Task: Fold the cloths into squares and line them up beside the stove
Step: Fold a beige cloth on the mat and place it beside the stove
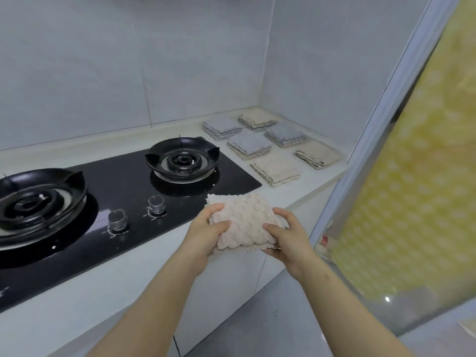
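Observation:
A pinkish-beige textured cloth (246, 219), folded to a rough square, is held in the air above the counter's front edge, just right of the stove. My left hand (206, 233) grips its left side, thumb on top. My right hand (286, 235) grips its right side, fingers curled under it. Several folded squares lie in two rows on the counter right of the stove: grey ones (222, 126) (249, 144) (284, 134) and beige ones (257, 118) (275, 169) (318, 154).
A black glass gas stove (134, 191) with two burners and two knobs fills the counter's left. White tiled walls close the back and right. A sliding door frame (365, 150) and a yellow patterned curtain (412, 189) stand to the right.

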The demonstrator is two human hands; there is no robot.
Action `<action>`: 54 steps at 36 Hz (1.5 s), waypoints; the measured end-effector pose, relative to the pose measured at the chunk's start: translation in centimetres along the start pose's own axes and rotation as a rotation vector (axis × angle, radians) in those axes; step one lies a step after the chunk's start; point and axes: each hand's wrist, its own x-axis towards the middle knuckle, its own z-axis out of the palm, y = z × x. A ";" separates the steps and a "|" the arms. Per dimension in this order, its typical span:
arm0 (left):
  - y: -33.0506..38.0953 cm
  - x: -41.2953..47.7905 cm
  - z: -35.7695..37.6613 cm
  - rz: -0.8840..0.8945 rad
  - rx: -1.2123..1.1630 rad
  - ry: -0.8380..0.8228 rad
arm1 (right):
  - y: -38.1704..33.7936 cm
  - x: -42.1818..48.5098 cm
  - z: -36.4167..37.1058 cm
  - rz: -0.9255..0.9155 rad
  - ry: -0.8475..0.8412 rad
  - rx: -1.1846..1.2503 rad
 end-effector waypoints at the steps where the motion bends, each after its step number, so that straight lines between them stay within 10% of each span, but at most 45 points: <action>1: 0.4 1.7 0.7 0.006 -0.003 -0.006 | -0.7 1.6 -0.3 -0.006 0.008 -0.002; 27: 5.9 31.1 23.3 0.035 0.174 -0.005 | -13.8 32.9 -16.9 -0.060 0.087 -0.044; 54: 0.6 41.5 39.3 -0.042 0.108 0.302 | -17.2 49.3 -30.7 -0.313 -0.013 -0.731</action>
